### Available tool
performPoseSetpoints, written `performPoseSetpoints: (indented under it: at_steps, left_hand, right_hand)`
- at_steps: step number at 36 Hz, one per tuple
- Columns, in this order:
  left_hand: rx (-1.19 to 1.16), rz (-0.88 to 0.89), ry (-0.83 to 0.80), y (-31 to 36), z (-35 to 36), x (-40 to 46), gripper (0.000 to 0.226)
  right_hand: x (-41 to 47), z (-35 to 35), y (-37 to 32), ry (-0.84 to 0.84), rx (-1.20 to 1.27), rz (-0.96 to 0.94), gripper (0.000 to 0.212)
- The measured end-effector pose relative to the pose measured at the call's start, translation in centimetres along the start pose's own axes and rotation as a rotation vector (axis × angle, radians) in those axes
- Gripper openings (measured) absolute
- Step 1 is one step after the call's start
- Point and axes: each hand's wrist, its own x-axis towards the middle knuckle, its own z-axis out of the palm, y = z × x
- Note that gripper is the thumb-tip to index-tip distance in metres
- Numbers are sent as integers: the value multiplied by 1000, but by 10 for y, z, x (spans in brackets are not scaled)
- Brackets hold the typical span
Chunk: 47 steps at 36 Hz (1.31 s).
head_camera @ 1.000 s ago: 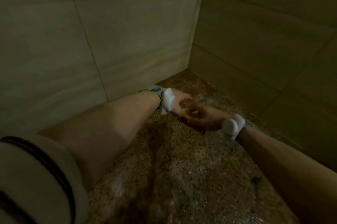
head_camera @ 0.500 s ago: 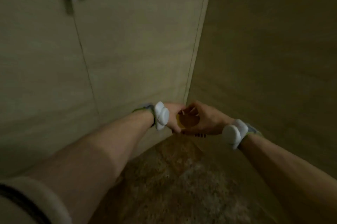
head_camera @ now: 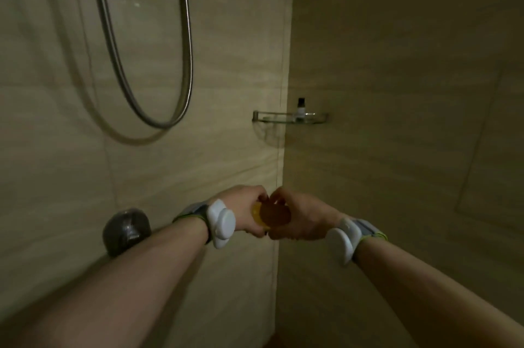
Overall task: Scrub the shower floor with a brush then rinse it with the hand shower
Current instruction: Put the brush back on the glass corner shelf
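A small orange-yellow brush (head_camera: 271, 214) is held up in front of the shower's corner, between both hands. My left hand (head_camera: 246, 209) grips its left side with curled fingers. My right hand (head_camera: 302, 217) curls around its right side, fingertips meeting those of the left hand above it. Most of the brush is hidden by the fingers. The metal hose of the hand shower (head_camera: 158, 64) hangs in a loop on the left wall; the shower head itself is out of view. The floor is almost entirely out of view.
A round dark mixer knob (head_camera: 126, 230) sticks out of the left wall beside my left forearm. A glass corner shelf (head_camera: 290, 118) carries a small bottle (head_camera: 300, 107). Beige tiled walls close in on the left and right.
Both hands have risen from the wet stone floor with the brush between them, staying together. The view has tilted up from the floor to the walls, hose and shelf.
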Motion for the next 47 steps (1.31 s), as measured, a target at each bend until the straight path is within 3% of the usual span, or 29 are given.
performPoseSetpoints:
  at_steps: [7, 18, 23, 27, 30, 38, 42, 47]
  left_hand:
    - [17, -15, 93, 9, -71, 38, 56]
    - [156, -36, 143, 22, -122, 145, 47]
    - [230, -115, 218, 14, -150, 170, 55]
    - [265, -197, 232, -2, -173, 188, 48]
    - [292, -290, 294, -15, -184, 199, 63]
    - [33, -455, 426, -36, -188, 250, 42]
    - [-174, -486, 482, -36, -180, 285, 34]
    - [-435, -498, 473, -36, -175, 311, 46]
  right_hand:
    - [34, -73, -1, 64, -21, -89, 69]
    - [122, -149, 72, 135, 1, -230, 77]
    - [166, -167, 83, 175, 41, -296, 74]
    - [198, -176, 84, 185, 50, -328, 77]
    - [218, -183, 84, 201, 38, -330, 78]
    - [267, -202, 95, 270, 3, -300, 70]
    - [290, -214, 108, 302, -73, -306, 87]
    - [318, -213, 113, 372, -128, -313, 102]
